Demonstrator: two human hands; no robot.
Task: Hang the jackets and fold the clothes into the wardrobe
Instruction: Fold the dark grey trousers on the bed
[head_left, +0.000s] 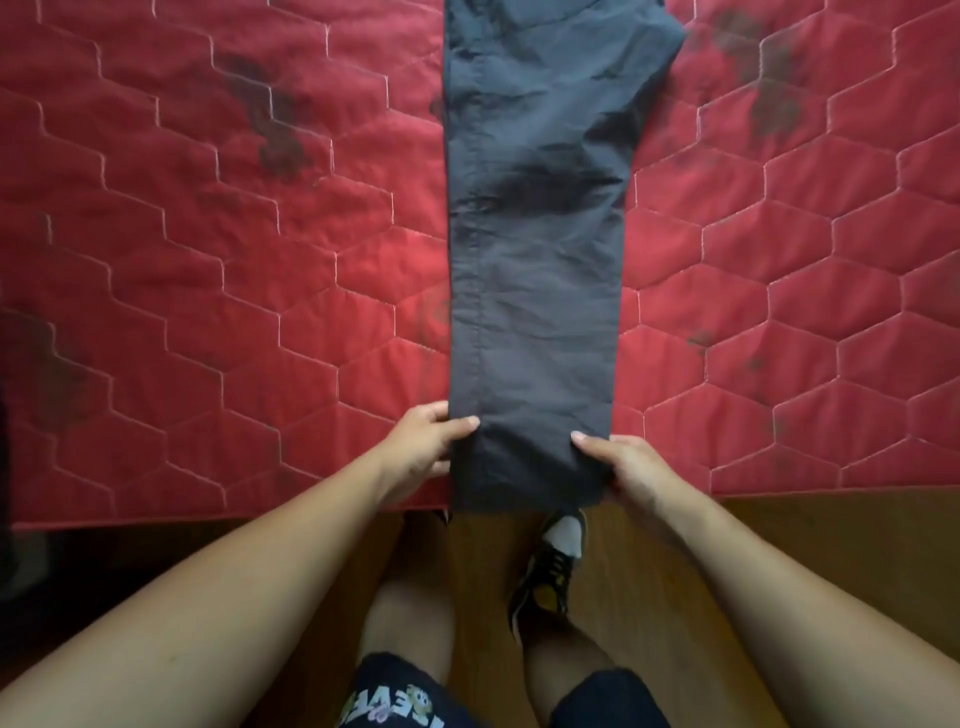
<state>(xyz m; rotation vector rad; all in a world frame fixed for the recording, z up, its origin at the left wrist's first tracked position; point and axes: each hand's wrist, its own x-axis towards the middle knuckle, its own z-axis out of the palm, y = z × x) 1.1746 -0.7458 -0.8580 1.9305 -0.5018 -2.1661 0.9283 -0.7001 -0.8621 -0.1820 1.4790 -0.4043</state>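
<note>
A pair of dark grey trousers (535, 234) lies lengthwise on the red quilted mattress (208, 260), folded leg over leg, waist end at the top of the view. The hem end hangs slightly over the mattress's near edge. My left hand (423, 449) pinches the hem's left corner, thumb on top of the cloth. My right hand (626, 467) pinches the hem's right corner, also with the thumb on top and the fingers underneath.
The mattress shows dark stains at both sides of the trousers. Its near edge (156, 519) runs across the view, with wooden floor (805, 571) below it. My legs and a black shoe (545, 571) stand right against the bed.
</note>
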